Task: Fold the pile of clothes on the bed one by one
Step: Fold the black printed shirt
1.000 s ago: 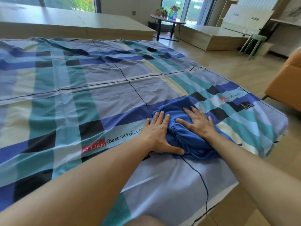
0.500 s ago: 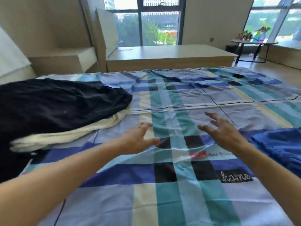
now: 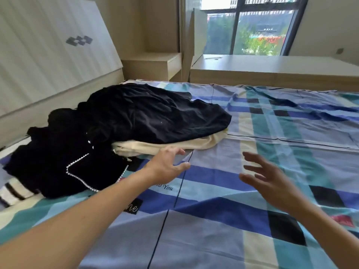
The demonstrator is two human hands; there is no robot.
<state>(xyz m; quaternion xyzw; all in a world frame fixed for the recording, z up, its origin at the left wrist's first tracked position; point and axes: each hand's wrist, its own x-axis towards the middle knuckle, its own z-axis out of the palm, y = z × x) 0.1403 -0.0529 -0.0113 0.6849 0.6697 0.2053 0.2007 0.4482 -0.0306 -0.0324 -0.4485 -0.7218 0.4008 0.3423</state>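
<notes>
A pile of clothes lies on the left of the bed: a large black garment [image 3: 155,115] on top, a cream garment [image 3: 174,145] under its near edge, and a black piece with a white beaded trim [image 3: 64,167] nearer me. My left hand [image 3: 168,165] hovers open just in front of the cream garment, fingers spread, holding nothing. My right hand [image 3: 266,178] floats open over the sheet to the right, apart from the pile.
The bed is covered by a blue, teal and cream checked sheet [image 3: 252,220]. A white headboard [image 3: 48,55] stands at the left, a wooden bedside shelf [image 3: 153,65] and a low wooden platform [image 3: 272,70] behind. A striped black-and-white cuff [image 3: 13,193] shows at the far left.
Both hands left the folded blue garment and my view swung left to the pile. The hands now reach closer to the black and cream clothes.
</notes>
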